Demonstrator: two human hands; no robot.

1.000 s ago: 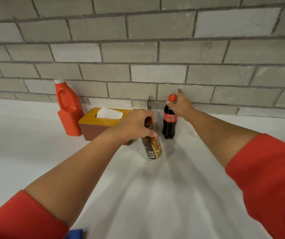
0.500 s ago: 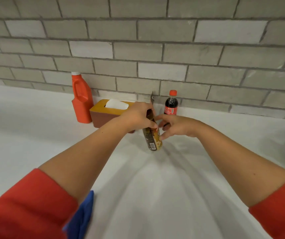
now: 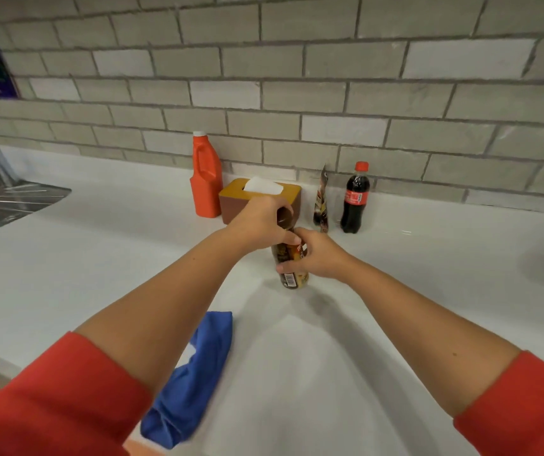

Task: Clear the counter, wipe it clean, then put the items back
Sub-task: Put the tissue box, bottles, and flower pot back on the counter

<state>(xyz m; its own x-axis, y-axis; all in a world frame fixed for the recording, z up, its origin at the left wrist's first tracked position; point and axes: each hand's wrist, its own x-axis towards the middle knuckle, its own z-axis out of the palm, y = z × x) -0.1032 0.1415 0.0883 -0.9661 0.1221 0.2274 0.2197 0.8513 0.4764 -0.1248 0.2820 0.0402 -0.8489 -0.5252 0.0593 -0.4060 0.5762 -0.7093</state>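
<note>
View from a head-worn camera, looking down at a white table (image 3: 99, 258) set against a grey brick-pattern tile wall (image 3: 329, 93). Two bare forearms in pushed-up red sleeves (image 3: 50, 399) reach forward and meet at a small brown-capped bottle (image 3: 292, 278) near the middle of the table. The left hand (image 3: 259, 222) is curled over the bottle's top, fingers wrapped around the cap. The right hand (image 3: 318, 258) grips the labelled body just below, thumb and fingers closed around it. The bottle leans slightly; a barcode shows near its base. Whether the base touches the table cannot be told.

Behind the hands, a row of items stands along the wall. From left to right: an orange plastic jug (image 3: 206, 185) with a white cap, a tissue box (image 3: 288, 194) with a yellow top and a white tissue (image 3: 262, 185) poking out, a thin snack pouch (image 3: 321, 205) standing upright, and a cola bottle (image 3: 355, 199) with a red cap. The jug and tissue box are just beside each other.

A crumpled blue cloth (image 3: 194, 373) lies on the table near its front edge, partly under the left forearm. A metal sink (image 3: 4, 202) sits at the far left.
</note>
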